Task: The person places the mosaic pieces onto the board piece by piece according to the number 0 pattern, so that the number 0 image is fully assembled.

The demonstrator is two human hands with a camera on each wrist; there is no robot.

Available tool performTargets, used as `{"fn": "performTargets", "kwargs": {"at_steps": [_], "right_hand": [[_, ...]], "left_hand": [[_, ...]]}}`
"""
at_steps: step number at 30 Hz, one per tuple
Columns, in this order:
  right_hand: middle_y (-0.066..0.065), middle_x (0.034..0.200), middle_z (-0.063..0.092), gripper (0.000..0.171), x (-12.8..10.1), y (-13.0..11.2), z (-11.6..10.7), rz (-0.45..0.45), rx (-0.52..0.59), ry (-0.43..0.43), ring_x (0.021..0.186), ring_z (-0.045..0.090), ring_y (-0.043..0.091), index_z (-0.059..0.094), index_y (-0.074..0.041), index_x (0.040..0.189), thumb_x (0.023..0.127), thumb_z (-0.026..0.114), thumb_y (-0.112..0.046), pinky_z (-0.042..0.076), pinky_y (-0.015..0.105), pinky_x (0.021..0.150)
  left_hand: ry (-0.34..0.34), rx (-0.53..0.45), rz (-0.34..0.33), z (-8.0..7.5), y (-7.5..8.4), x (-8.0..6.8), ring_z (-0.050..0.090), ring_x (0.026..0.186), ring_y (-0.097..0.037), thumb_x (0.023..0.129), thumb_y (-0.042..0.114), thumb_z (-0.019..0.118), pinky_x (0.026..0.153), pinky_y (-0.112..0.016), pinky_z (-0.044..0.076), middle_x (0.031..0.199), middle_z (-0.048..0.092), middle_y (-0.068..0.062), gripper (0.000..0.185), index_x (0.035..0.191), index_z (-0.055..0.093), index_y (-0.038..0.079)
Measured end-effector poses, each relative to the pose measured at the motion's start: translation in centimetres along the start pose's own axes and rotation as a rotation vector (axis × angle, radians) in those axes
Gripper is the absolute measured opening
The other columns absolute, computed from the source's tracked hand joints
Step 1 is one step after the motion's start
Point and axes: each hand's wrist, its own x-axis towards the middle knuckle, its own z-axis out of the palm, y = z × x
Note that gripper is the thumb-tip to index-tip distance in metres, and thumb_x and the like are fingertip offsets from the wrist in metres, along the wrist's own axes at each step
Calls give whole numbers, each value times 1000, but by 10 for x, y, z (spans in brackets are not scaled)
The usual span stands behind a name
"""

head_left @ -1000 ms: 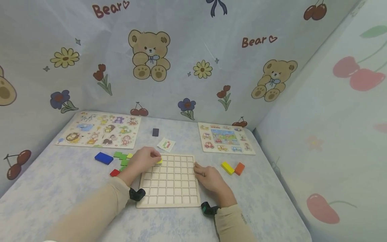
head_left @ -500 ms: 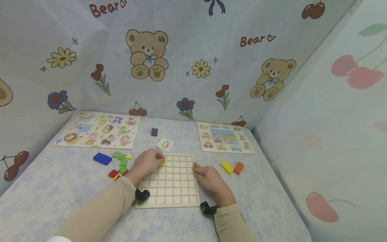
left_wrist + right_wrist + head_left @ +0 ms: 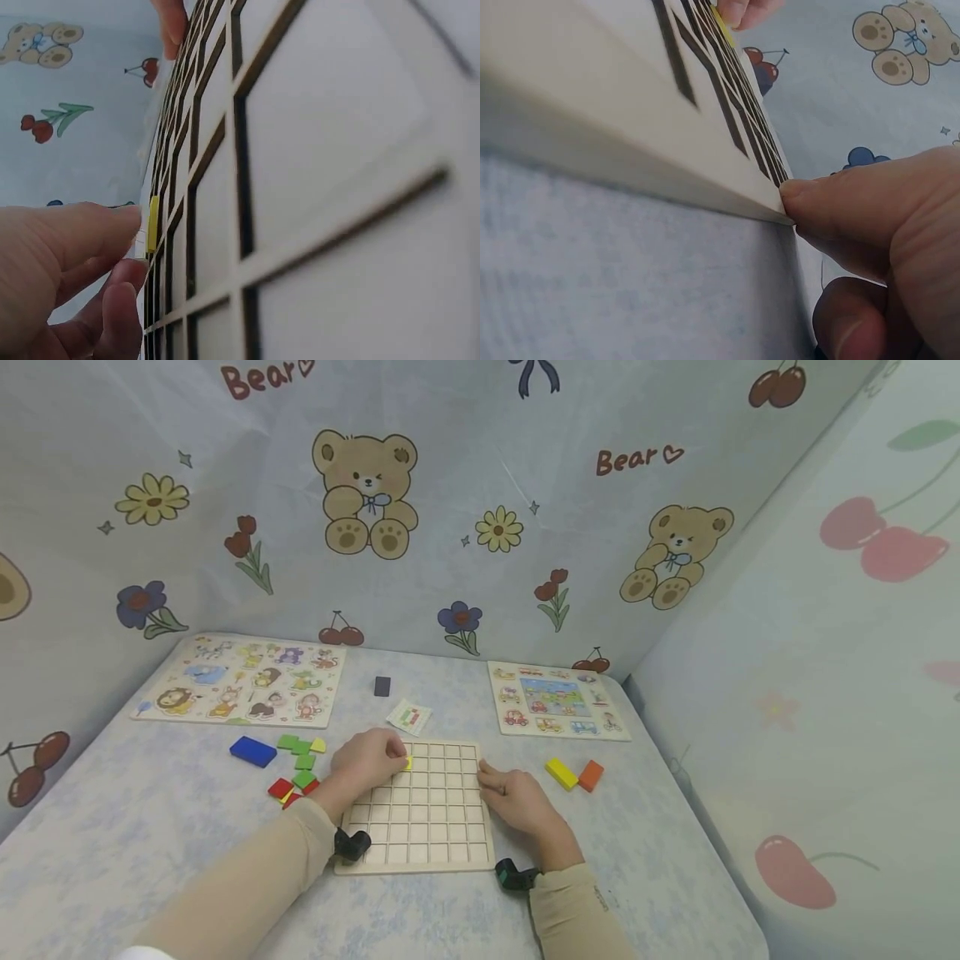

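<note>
While right grip (image 3: 519,802) holds board (image 3: 438,814), left grip (image 3: 367,757) shifted rightward, yellow tile (image 3: 153,225) too

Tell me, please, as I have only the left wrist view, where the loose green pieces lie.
Observer: The green pieces lie on the table, to the left of the gridded board, with a few red pieces just nearer the person.
Operator: Thank you. Could you say whose fingers show at the top of my picture, and at which edge?
Observer: They belong to the right hand; its fingertips touch the board's right edge.
Operator: Is anything lying to the right of that hand?
Observer: Yes, a yellow block and an orange block lie close together there.
</note>
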Motion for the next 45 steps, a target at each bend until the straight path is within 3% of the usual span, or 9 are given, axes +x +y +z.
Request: {"fn": "performTargets", "kwargs": {"at_steps": [4,8,13,16,20,24,28,41,45], "right_hand": [[-4,151,54,38,0,-1,0,6,1,3,143,48,25,64,-14,138,101,66,-21,42,49,113],[-4,151,54,38,0,-4,-1,14,3,10,143,48,25,64,-14,138,101,66,-22,42,49,113],[-3,151,54,39,3,-6,0,3,5,0,144,48,27,65,-14,138,101,66,-24,42,49,113],[-2,151,54,38,4,-6,-2,11,-10,8,143,49,27,66,-14,137,101,65,-23,43,49,113],[-3,150,55,37,4,-5,-5,25,-13,23,143,49,26,67,-14,137,101,66,-23,43,49,113],[-3,151,54,38,5,-5,-4,32,7,18,143,48,26,66,-14,137,100,67,-24,42,50,113],[-5,151,54,39,5,-4,-2,45,11,11,144,47,26,66,-14,137,99,67,-24,41,50,114],[-5,151,54,39,1,-4,-1,46,28,18,144,47,26,67,-14,136,99,68,-25,40,50,115],[-4,151,54,39,0,-5,-1,46,41,15,145,47,27,67,-13,136,99,67,-25,40,51,115]], "left_hand": [[30,-50,15,-10,-6,-12,66,93,-18,94,39,73,75,-39,49,103,72,5,14,101,75,27],[37,-56,22,-41,-22,-31,66,105,-24,97,39,69,82,-44,51,118,73,-3,26,115,76,22],[59,-18,-31,-86,-63,-60,64,108,-33,98,40,67,82,-50,52,131,68,-16,43,130,71,13],[82,-37,-58,-100,-90,-70,60,116,-41,99,44,65,87,-57,51,134,65,-22,50,133,68,7],[65,-57,-100,-101,-118,-76,56,122,-47,98,47,66,90,-60,51,135,62,-26,57,134,66,3],[-2,-55,-128,-98,-132,-82,61,110,-41,92,48,74,84,-53,53,124,67,-24,68,136,59,-2],[-27,-69,-111,-93,-137,-83,64,101,-32,87,50,79,81,-47,53,113,70,-16,73,133,56,-2],[2,-25,-52,-86,-135,-82,64,102,-33,90,32,78,82,-50,54,114,70,-16,45,123,64,4],[26,11,-41,-83,-136,-83,63,103,-36,89,31,79,82,-54,54,118,70,-19,48,126,64,4]]}}
